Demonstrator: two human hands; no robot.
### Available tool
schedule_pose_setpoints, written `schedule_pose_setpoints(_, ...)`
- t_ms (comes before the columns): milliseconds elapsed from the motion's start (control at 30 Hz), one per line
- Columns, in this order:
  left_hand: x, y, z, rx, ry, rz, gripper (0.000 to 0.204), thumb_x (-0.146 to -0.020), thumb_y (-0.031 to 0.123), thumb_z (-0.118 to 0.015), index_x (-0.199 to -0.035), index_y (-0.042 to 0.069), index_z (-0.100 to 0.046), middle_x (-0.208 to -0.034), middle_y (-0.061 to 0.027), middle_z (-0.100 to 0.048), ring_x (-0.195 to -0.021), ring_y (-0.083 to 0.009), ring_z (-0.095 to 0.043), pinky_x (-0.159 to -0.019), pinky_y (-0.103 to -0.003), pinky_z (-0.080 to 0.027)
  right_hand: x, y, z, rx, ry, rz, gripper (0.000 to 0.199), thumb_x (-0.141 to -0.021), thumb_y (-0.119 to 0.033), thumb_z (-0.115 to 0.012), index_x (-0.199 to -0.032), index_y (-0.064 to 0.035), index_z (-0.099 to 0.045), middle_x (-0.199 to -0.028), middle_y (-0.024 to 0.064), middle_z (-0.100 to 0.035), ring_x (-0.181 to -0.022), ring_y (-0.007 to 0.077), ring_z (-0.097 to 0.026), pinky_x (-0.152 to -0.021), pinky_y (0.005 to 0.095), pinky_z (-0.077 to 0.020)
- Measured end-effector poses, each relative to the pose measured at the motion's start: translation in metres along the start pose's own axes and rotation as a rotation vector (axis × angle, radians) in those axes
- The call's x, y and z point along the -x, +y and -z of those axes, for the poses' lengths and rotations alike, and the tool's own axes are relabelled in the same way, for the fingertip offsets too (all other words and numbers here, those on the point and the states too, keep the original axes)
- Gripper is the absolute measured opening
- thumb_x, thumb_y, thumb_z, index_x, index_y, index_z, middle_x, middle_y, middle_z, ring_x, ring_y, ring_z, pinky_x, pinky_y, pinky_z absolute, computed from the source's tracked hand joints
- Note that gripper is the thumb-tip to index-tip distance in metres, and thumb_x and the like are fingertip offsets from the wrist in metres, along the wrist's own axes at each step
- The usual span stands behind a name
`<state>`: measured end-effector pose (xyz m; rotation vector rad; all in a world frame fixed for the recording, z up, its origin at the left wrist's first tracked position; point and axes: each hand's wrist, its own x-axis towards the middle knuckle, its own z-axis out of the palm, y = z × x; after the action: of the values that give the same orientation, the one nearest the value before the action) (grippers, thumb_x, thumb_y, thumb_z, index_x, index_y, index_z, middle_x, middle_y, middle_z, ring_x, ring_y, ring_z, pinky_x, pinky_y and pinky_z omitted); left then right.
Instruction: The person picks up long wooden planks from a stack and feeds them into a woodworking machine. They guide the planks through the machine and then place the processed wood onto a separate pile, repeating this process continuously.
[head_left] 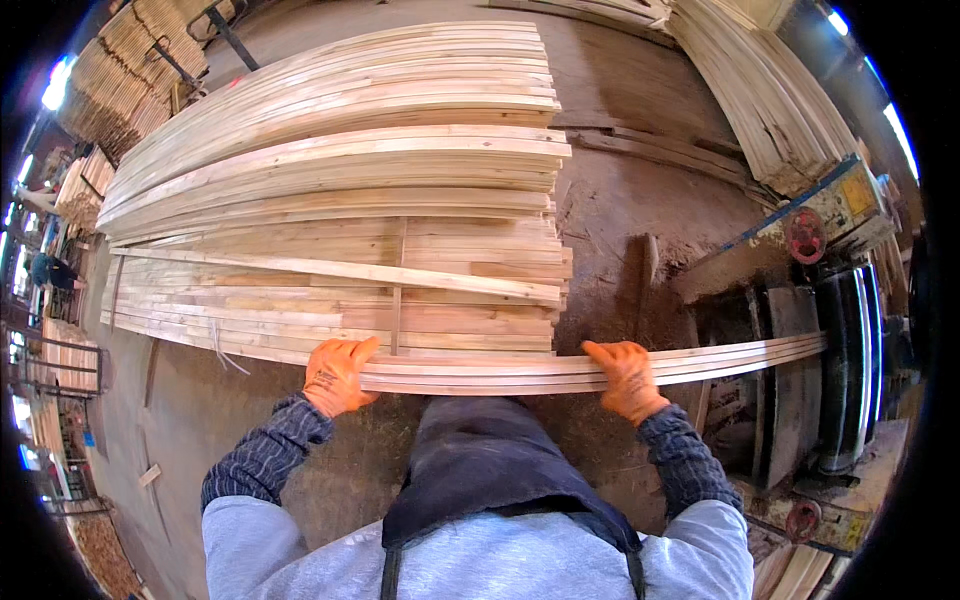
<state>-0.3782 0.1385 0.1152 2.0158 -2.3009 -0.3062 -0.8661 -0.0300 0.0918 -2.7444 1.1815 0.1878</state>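
A bundle of several long wooden strips [485, 376] lies crosswise in front of my body, at the near edge of a large lumber stack [350, 165]. My left hand [338, 378], in an orange glove, is closed around the bundle's left end. Farther right, my right hand [630, 382], gloved the same way, grips the strips from the near side with its thumb across the top. Beyond that hand the strips reach right to a machine with a dark shiny roller [848, 370]. The palms and lower fingers are hidden.
One loose board [400, 272] lies slanted across the lower layer of the stack. At the right stands the machine's frame with a red handwheel [805, 235]. More boards [765, 100] are piled at the far right. Dark planks [670, 155] lie on the floor behind the stack.
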Motion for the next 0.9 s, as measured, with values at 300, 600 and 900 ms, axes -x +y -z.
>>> schedule_pose_setpoints(300, -0.032, 0.084, -0.022, 0.283, -0.058, -0.163, 0.075, -0.066, 0.036, -0.091, -0.128, 0.002, -0.063, -0.113, -0.0190, -0.072, -0.106, -0.0383, -0.069, -0.094, -0.050, -0.053, 0.018, 0.021, 0.052, -0.215, -0.281, 0.000, 0.091, -0.061, -0.018, -0.091, -0.145, -0.0110, -0.058, -0.133, 0.0144, -0.069, -0.126, 0.0367, -0.063, -0.114, 0.0495, -0.0460)
schedule_pose_setpoints(600, -0.094, 0.141, -0.033, 0.923, -0.102, -0.332, 0.059, -0.083, 0.032, -0.078, -0.133, 0.004, -0.063, -0.116, -0.0213, -0.072, -0.105, -0.0424, -0.069, -0.092, -0.051, -0.056, -0.167, -0.067, 0.038, -1.243, -0.351, 0.041, 0.050, -0.101, -0.008, -0.068, -0.149, -0.0036, -0.055, -0.131, 0.0147, -0.071, -0.124, 0.0232, -0.067, -0.108, 0.0363, -0.0527)
schedule_pose_setpoints(900, -0.045, -0.024, -0.111, 1.149, 0.077, 0.340, 0.056, -0.088, 0.029, -0.079, -0.132, -0.003, -0.065, -0.121, -0.0279, -0.073, -0.108, -0.0380, -0.074, -0.092, -0.043, -0.060, -0.398, -0.049, -0.168, -2.176, -0.237, -0.619, 0.062, -0.107, -0.045, -0.060, -0.150, -0.0029, -0.047, -0.155, 0.0144, -0.052, -0.141, 0.0307, -0.052, -0.116, 0.0462, -0.0449)
